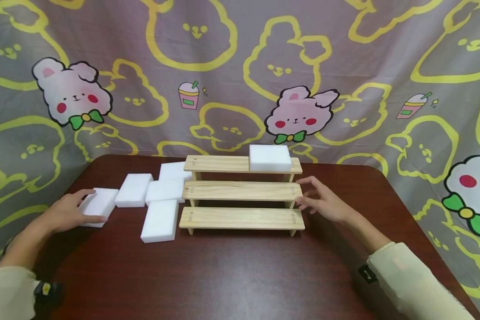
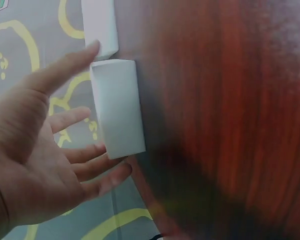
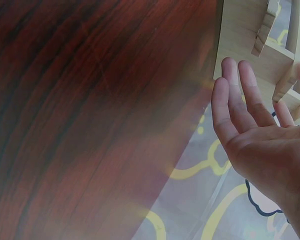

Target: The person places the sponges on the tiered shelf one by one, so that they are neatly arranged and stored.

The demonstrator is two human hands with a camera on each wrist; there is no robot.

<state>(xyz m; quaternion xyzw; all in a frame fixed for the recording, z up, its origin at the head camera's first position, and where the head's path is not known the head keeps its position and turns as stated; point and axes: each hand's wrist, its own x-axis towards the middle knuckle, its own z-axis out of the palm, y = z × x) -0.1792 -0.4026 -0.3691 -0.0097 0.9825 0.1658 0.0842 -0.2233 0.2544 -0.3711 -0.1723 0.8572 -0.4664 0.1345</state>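
Observation:
My left hand (image 1: 66, 211) reaches over the leftmost white foam block (image 1: 98, 204), thumb along its near side and fingers toward its far side. From the left wrist view, the fingers of that hand (image 2: 50, 145) are spread loosely around the block (image 2: 119, 110). A three-tier wooden shelf (image 1: 242, 191) stands at the middle of the table. Beside the right end of its middle tier is my right hand (image 1: 326, 202), fingers loosely extended and fingertips close to the wood. The right wrist view shows this hand (image 3: 265, 135) with nothing in its palm.
Several more white blocks (image 1: 134, 190) lie on the dark table (image 1: 240, 271) left of the shelf, some close together. One block (image 1: 270, 158) sits on the top tier, toward the right. A patterned curtain (image 1: 224, 80) hangs behind the table.

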